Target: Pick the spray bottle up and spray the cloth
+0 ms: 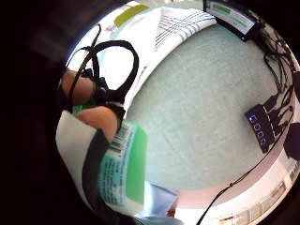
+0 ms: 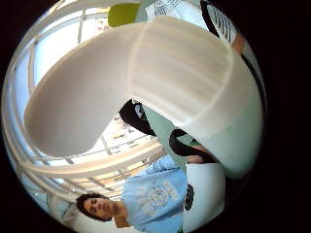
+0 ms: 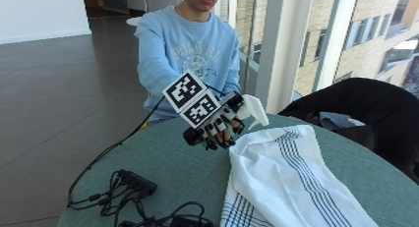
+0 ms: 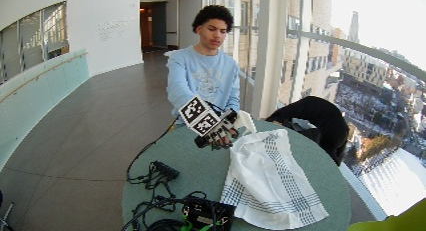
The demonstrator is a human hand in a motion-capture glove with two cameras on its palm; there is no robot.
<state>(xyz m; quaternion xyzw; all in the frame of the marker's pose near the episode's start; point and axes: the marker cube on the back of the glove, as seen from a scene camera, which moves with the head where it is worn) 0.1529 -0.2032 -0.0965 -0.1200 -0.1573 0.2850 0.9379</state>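
Fingers (image 3: 219, 131) of the gloved right hand (image 3: 216, 126) curl round the bottle (image 3: 252, 110), held above the table (image 3: 177, 168) just beside the cloth (image 3: 288, 183); pickup looks done; its nozzle points toward the cloth; spraying remains, I judge.

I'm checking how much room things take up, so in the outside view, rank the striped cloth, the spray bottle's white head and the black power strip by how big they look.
1. striped cloth, by far the largest.
2. black power strip.
3. spray bottle's white head; the gloved right hand covers the rest of the bottle.
The last two look close, so that order is unsure.
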